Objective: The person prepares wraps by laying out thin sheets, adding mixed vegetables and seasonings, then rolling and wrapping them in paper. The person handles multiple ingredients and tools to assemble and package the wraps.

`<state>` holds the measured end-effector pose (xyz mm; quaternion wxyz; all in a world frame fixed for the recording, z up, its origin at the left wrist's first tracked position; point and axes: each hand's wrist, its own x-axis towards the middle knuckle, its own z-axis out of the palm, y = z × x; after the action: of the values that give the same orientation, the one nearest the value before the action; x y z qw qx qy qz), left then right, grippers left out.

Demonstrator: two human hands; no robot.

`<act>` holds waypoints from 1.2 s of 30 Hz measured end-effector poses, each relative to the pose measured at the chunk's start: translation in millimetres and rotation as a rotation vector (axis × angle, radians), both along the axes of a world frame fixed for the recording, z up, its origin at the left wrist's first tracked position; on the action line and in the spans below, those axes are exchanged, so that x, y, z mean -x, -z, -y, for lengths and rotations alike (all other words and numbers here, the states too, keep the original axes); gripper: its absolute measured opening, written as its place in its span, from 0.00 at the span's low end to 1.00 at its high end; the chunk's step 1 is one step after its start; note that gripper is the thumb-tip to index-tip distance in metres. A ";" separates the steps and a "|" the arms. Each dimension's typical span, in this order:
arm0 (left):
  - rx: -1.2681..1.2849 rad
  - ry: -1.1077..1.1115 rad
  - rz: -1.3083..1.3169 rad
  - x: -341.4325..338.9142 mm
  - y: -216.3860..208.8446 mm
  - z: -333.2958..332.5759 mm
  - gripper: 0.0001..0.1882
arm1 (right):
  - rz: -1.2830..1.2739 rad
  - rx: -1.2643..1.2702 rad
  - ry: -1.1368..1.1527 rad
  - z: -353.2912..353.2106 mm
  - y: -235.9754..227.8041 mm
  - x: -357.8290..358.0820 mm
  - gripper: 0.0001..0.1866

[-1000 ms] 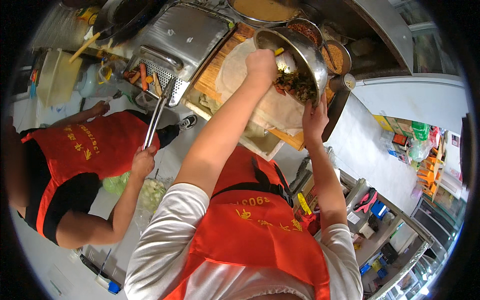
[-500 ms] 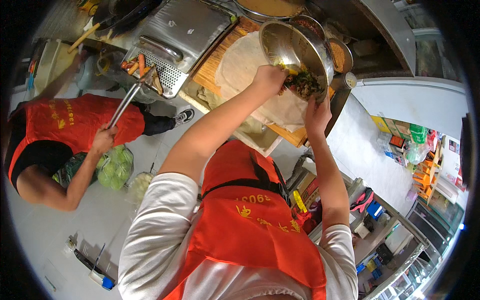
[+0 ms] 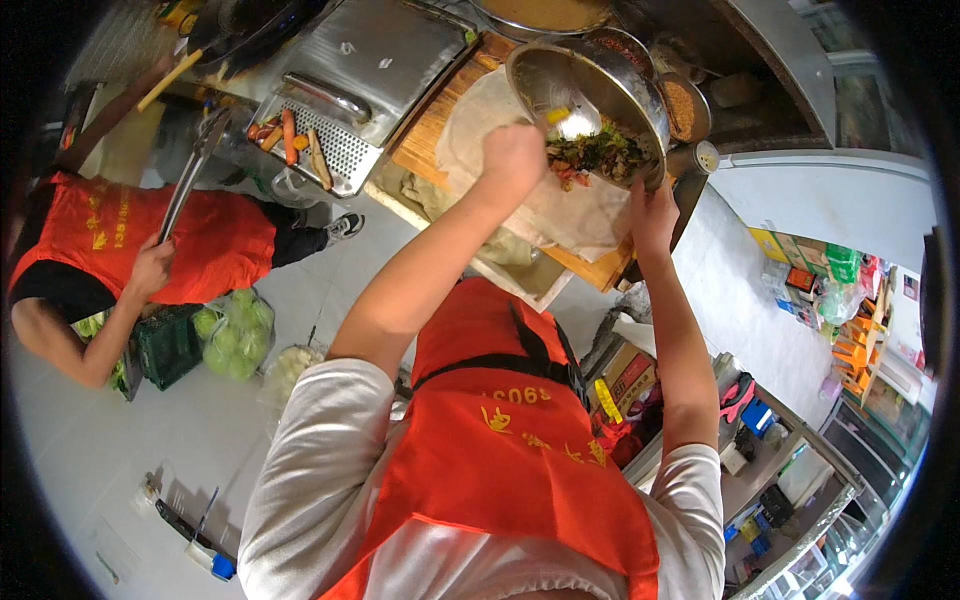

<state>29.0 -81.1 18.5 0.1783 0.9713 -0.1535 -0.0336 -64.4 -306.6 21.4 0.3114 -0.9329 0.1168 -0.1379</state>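
Over the wooden table [image 3: 440, 120]: steel bowl tipped above flatbread

Flatbread [image 3: 560, 210] lies spread on the table; steel bowl [image 3: 590, 85], tilted, gripped at its rim by right hand [image 3: 652, 215]; left hand [image 3: 512, 158] closed on a small yellow tool [image 3: 557, 115], scraping chopped filling [image 3: 600, 155] out. Next likely calls for steady tilt, filling landing mid-bread

A co-worker [image 3: 120, 260] holds long tongs [image 3: 195, 170] (bagged cabbages [image 3: 232, 333] nearby).

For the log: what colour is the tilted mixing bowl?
Shiny silver metal bowl, clearest in the head view.
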 end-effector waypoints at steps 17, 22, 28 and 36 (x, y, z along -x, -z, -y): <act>0.114 0.457 0.111 -12.0 12.4 -1.0 0.16 | -0.042 -0.063 -0.138 11.1 -11.1 -8.1 0.21; 0.314 0.415 0.307 -14.6 -7.3 11.4 0.15 | -0.127 -0.050 -0.114 7.5 -2.4 -13.9 0.16; 0.264 0.580 0.333 -30.8 42.7 -12.4 0.14 | -0.080 -0.052 -0.156 15.7 -1.7 -23.7 0.14; 0.438 0.331 0.392 -16.1 -2.8 18.3 0.15 | -0.047 0.029 -0.215 35.3 -2.5 -26.6 0.17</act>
<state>45.2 -99.4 21.4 0.3419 0.8599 -0.3440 0.1590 -37.8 -341.9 23.9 0.3081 -0.9475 0.0211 -0.0833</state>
